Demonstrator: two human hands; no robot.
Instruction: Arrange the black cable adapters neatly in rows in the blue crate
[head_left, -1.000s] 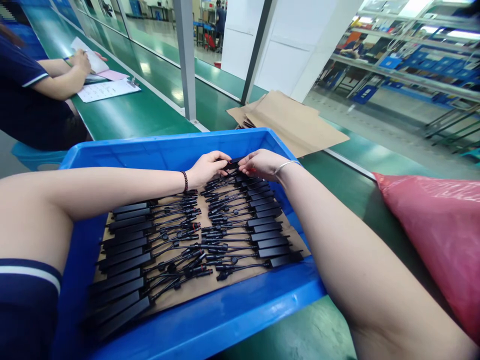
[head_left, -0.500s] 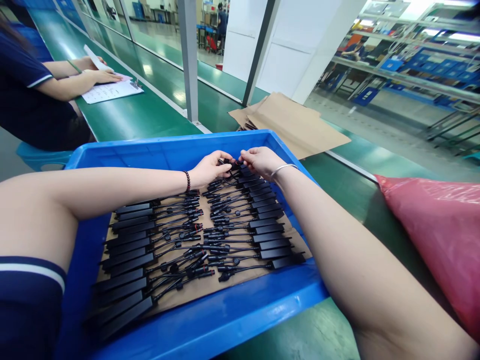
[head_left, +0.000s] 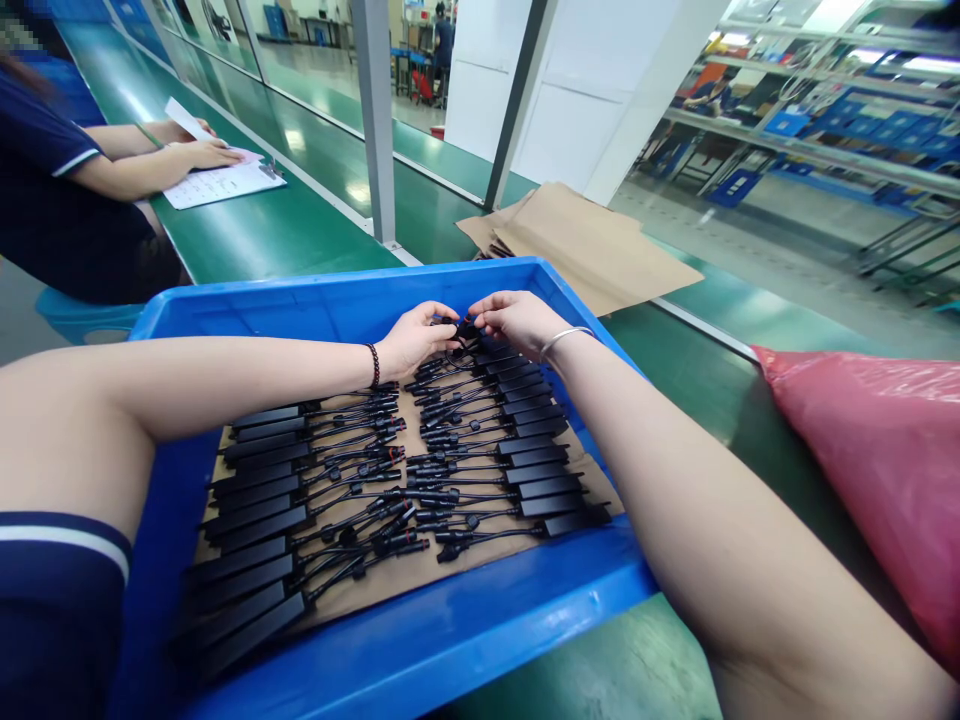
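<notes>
A thin black cable with a small plug end is pinched between both hands at the far end of a blue bin. The left hand and right hand are each closed on it, fingertips nearly meeting. It looks light and limp, best held by its stiff connectors. Below the grip, rows of black adapters lie on cardboard; beyond the grip, the green tabletop.

Blue crate, black cabled modules on brown cardboard liner, green belt, red bag
</notes>
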